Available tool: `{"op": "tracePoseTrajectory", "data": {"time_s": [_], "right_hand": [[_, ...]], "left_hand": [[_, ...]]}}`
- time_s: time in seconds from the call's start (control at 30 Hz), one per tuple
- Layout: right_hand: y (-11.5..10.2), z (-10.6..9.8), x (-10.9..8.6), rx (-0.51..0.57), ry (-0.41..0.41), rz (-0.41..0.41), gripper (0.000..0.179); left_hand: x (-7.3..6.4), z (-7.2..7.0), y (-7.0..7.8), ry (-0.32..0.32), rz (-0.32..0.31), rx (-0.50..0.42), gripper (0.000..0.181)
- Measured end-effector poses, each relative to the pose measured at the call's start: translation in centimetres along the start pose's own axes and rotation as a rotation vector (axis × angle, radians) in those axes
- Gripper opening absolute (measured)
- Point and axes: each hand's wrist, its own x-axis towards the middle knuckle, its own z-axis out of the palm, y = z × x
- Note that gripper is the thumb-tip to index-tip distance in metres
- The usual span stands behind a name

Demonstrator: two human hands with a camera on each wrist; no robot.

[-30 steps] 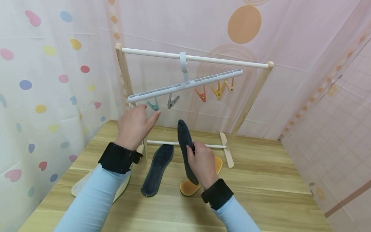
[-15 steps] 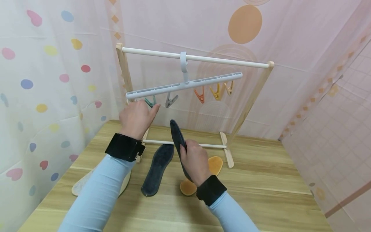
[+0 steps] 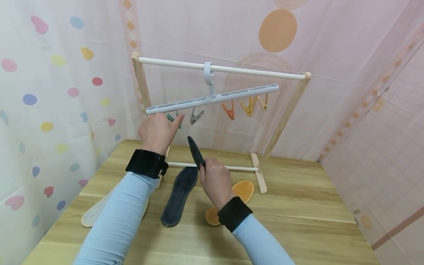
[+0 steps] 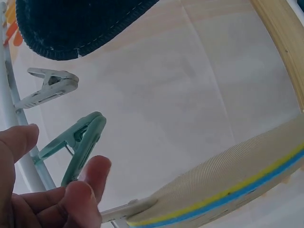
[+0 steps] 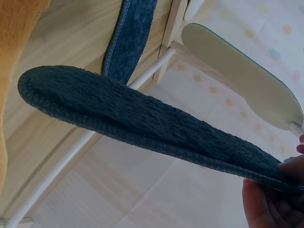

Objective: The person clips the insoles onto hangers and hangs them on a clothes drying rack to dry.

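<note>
In the head view my left hand (image 3: 157, 131) is raised at the left end of the hanger (image 3: 213, 98). My left thumb and fingers lie around the green clip (image 4: 83, 142), the fingertips right at its lower arm and the thumb apart from it. My right hand (image 3: 216, 181) grips a dark blue plush insole (image 5: 156, 128), its narrow upper end tilted toward the green clip. A second dark insole (image 3: 180, 198) lies on the table. A beige insole (image 4: 237, 175) with a yellow and blue edge hangs from a white clip (image 4: 130, 209), mostly hidden by my left arm in the head view.
The hanger hooks over the top bar (image 3: 251, 72) of a wooden rack. Grey (image 3: 196, 117), orange (image 3: 229, 110) and two yellowish clips hang further right. An orange insole (image 3: 244, 189) and a pale insole (image 3: 94, 212) lie on the wooden table (image 3: 298, 221).
My right hand has moved left with the dark insole, bringing it closer to my left hand and more edge-on. My left hand has risen slightly, covering more of the green clip.
</note>
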Motion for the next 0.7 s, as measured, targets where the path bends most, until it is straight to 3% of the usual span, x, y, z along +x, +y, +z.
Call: {"op": "tracePoseTrajectory", "data": {"time_s": [0.3, 0.53, 0.7], "right_hand": [[0.0, 0.7, 0.4, 0.000, -0.003, -0.017, 0.011], [-0.1, 0.8, 0.8, 0.000, -0.005, -0.013, 0.011], [-0.3, 0.9, 1.0, -0.004, -0.015, -0.004, 0.010]], "left_hand": [[0.7, 0.5, -0.4, 0.066, 0.010, -0.034, 0.066], [1.0, 1.2, -1.0, 0.097, 0.008, -0.199, 0.057], [0.9, 1.3, -1.0, 0.109, 0.005, -0.235, 0.055]]}}
